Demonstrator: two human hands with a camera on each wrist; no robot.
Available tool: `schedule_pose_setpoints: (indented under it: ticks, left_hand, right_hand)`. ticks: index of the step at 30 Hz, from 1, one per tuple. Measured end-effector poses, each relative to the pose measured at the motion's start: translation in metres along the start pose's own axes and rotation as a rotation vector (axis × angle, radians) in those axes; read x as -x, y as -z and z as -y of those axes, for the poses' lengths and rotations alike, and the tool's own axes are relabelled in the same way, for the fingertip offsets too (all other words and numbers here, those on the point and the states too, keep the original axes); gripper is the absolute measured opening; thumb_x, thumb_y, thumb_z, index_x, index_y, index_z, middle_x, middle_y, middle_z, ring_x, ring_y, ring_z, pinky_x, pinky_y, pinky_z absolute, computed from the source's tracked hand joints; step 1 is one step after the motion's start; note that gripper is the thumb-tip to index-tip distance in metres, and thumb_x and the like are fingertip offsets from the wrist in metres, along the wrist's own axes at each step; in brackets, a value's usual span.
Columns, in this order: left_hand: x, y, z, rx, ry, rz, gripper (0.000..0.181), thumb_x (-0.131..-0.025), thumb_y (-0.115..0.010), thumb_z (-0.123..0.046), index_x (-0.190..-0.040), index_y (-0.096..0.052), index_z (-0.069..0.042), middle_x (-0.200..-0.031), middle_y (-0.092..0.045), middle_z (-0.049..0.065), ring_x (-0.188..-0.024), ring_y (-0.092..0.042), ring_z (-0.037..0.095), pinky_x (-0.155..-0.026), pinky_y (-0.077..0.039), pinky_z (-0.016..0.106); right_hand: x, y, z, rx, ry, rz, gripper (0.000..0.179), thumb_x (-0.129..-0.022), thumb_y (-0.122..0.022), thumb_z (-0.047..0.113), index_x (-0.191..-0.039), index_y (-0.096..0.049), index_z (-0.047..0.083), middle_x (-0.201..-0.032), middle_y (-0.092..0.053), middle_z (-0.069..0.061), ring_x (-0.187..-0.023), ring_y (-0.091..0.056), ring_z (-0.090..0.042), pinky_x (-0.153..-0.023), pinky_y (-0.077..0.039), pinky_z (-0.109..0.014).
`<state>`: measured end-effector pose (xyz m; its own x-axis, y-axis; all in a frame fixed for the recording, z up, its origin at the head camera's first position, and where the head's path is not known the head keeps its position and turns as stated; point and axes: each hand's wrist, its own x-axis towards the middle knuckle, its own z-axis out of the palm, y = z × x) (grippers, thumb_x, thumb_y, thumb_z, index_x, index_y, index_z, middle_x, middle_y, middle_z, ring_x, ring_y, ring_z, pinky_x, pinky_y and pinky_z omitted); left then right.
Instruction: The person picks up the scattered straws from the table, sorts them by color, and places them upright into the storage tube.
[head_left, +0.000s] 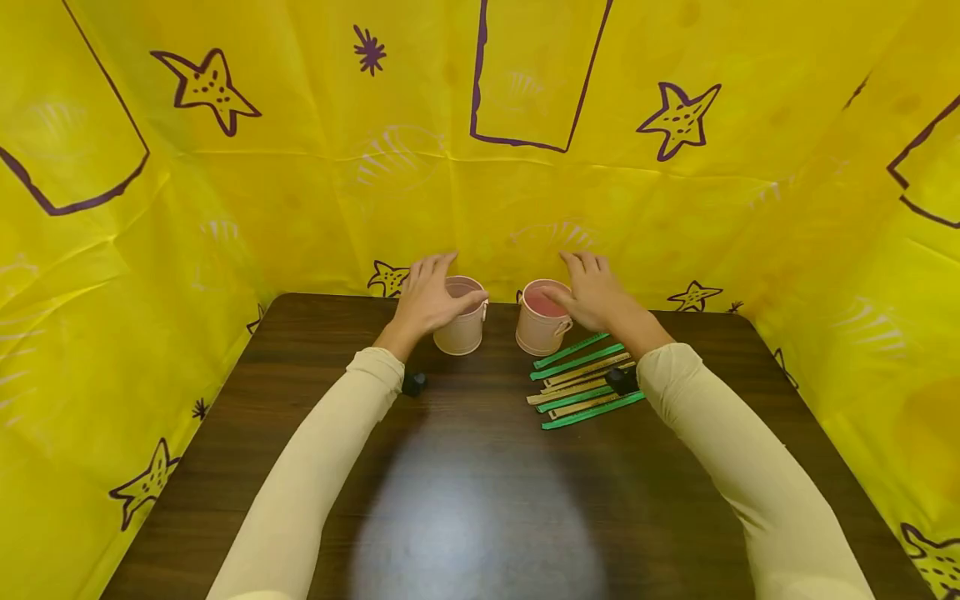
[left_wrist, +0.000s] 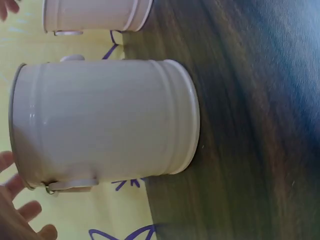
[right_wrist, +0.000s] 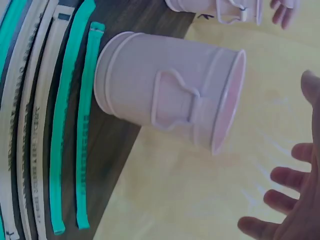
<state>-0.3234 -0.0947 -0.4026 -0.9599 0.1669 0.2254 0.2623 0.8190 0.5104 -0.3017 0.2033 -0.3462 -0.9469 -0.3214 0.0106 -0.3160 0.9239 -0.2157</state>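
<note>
Two small pale pink pails stand upright side by side near the table's back edge, the left pail (head_left: 459, 337) and the right pail (head_left: 537, 332). My left hand (head_left: 427, 297) is spread at the left pail's rim, thumb over the mouth; whether it touches cannot be told. In the left wrist view its fingers (left_wrist: 30, 210) lie loosely beside the rim. Over the right pail's right side hovers my right hand (head_left: 600, 297), its thumb across the mouth in the head view. The right wrist view shows these fingers (right_wrist: 282, 201) apart from the pail, holding nothing.
Several long, narrow green and beige strips (head_left: 573, 387) with printed lettering lie beneath my right wrist, in front of the right pail. The dark wooden table (head_left: 315, 433) is enclosed by yellow cloth (head_left: 300, 200) with starfish drawings at the back and sides.
</note>
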Motion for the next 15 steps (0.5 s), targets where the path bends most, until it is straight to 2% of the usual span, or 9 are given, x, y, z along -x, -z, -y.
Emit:
schedule_pose_setpoints:
  ticks: [4,9,15]
  left_hand:
    - [0.001,-0.005,-0.001,0.031,0.013,-0.01,0.104,-0.077,-0.066,-0.08,-0.158,-0.037,-0.022,-0.159,-0.041,0.007,-0.149,-0.032,0.033,-0.12,-0.029,0.059]
    - [0.0,-0.013,0.0,0.036,0.032,0.013,0.105,-0.074,-0.07,-0.079,-0.156,-0.04,-0.02,-0.158,-0.044,0.007,-0.146,-0.036,0.031,-0.119,-0.033,0.055]
    - [0.002,-0.018,0.003,0.057,0.047,0.017,0.104,-0.074,-0.07,-0.079,-0.154,-0.045,-0.018,-0.155,-0.047,0.008,-0.142,-0.041,0.031,-0.115,-0.037,0.056]
  right_hand:
    - [0.012,0.003,-0.008,0.009,0.003,-0.043,0.082,-0.103,-0.049,0.056,-0.159,-0.025,0.001,-0.159,-0.029,-0.028,-0.147,-0.021,-0.05,-0.121,-0.026,-0.062]
    - [0.032,0.002,-0.021,0.02,0.009,-0.086,0.068,-0.104,-0.053,0.047,-0.146,-0.042,-0.005,-0.146,-0.042,-0.029,-0.138,-0.032,-0.047,-0.116,-0.032,-0.06]
    - [0.055,-0.008,-0.039,0.035,0.036,-0.119,0.04,-0.104,-0.058,0.033,-0.122,-0.058,-0.003,-0.117,-0.054,-0.022,-0.111,-0.049,-0.04,-0.093,-0.046,-0.053]
